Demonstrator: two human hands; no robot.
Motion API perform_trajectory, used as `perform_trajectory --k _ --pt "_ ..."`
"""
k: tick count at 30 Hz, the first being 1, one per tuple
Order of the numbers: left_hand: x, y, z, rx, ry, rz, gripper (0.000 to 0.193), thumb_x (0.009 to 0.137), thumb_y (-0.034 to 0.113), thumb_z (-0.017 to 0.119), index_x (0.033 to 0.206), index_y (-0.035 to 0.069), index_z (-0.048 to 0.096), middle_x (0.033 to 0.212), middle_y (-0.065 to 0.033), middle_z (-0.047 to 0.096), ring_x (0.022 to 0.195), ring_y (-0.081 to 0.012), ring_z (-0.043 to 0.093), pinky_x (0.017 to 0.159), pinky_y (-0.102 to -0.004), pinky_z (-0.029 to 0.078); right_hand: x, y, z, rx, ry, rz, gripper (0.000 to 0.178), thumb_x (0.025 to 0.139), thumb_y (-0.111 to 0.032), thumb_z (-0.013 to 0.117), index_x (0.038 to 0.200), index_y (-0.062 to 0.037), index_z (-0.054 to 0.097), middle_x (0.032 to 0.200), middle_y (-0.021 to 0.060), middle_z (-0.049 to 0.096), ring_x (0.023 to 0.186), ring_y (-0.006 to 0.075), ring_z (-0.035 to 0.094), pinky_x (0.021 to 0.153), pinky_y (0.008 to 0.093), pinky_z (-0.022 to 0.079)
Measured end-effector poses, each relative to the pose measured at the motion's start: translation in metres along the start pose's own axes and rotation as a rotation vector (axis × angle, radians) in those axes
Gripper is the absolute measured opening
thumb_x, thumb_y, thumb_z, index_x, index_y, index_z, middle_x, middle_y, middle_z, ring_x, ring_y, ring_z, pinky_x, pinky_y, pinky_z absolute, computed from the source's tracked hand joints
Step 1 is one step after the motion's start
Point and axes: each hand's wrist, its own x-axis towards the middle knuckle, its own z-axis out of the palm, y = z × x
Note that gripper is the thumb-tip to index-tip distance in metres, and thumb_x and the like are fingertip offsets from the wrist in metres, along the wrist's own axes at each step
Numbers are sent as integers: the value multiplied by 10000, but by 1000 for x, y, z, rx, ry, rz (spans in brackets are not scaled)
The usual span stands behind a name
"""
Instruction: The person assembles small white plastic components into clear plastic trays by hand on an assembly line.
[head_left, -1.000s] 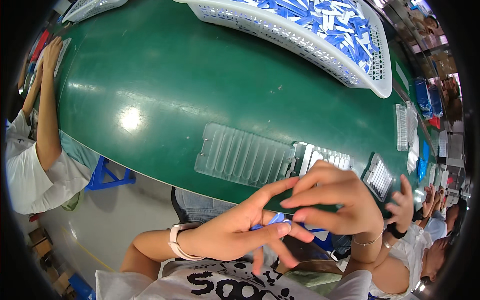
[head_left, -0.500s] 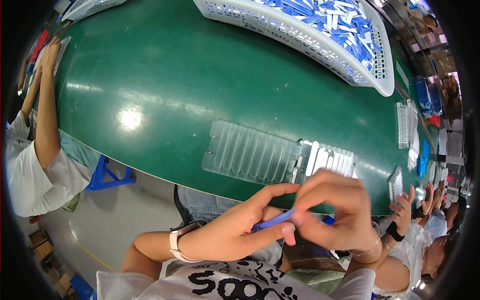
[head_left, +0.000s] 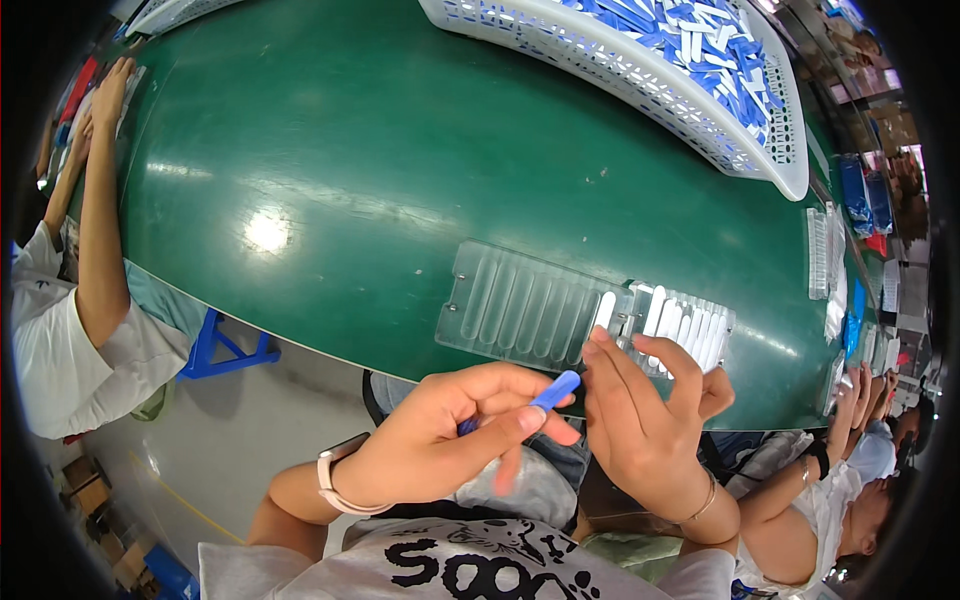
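My left hand [head_left: 470,425] pinches a narrow blue flat strip [head_left: 557,390] with a rounded end, much like a small nail file. A bit of blue also shows further back, inside its curled fingers. My right hand [head_left: 645,415] is over the near edge of a clear plastic tray [head_left: 520,305] with long rounded slots. Its thumb and index fingertips meet the lower end of a white strip [head_left: 605,310], which lies in the slot closest to the hinge. The other slots of this half hold no strips. White strips [head_left: 688,328] fill several slots of the right half.
A white perforated basket [head_left: 620,75] heaped with blue and white strips [head_left: 700,45] stands at the far right of the green table [head_left: 330,150]. Another person's arm [head_left: 100,210] rests on the left end. More clear trays [head_left: 817,255] and co-workers are along the right.
The hands have moved apart. My right hand has left the blue strip and reached the tray, where a white strip now shows in the slot by the hinge. My left hand keeps hold of blue.
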Motion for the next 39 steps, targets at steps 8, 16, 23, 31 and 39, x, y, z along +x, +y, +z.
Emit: perform_trajectory --k 8,16,23,31,39 --pt "4 -8 -8 58 -118 147 154 953 140 537 930 2 600 725 -73 673 471 -22 405 435 -189 287 21 18 -14 459 -107 119 308 690 -108 727 996 -94 690 956 -6 680 895 180 551 805 359 321" --pt "1 -4 -16 -105 -222 -82 209 964 241 538 946 51 621 607 30 514 476 -19 363 423 -197 230 39 27 -1 1537 -127 21 216 717 -25 757 909 -36 659 878 68 693 689 193 555 665 291 432" --pt "3 -2 -18 -157 -274 -145 270 978 273 502 952 23 599 619 17 465 496 -34 350 449 -193 272 46 26 -2 1587 -167 83 218 698 -22 777 878 -49 658 833 74 682 714 189 610 678 305 433" --pt "5 -8 -17 -377 -84 -75 561 994 512 242 1220 28 412 713 -75 495 440 -56 284 372 -213 246 61 50 10 913 -316 272 101 748 -39 713 842 -52 677 738 50 637 722 206 534 640 303 416" --pt "5 -3 -13 -406 -104 -51 657 970 583 165 1220 31 417 716 -84 502 437 -63 283 376 -210 246 75 51 9 726 -403 42 121 723 -106 734 817 -104 658 765 4 593 824 192 476 781 331 288"
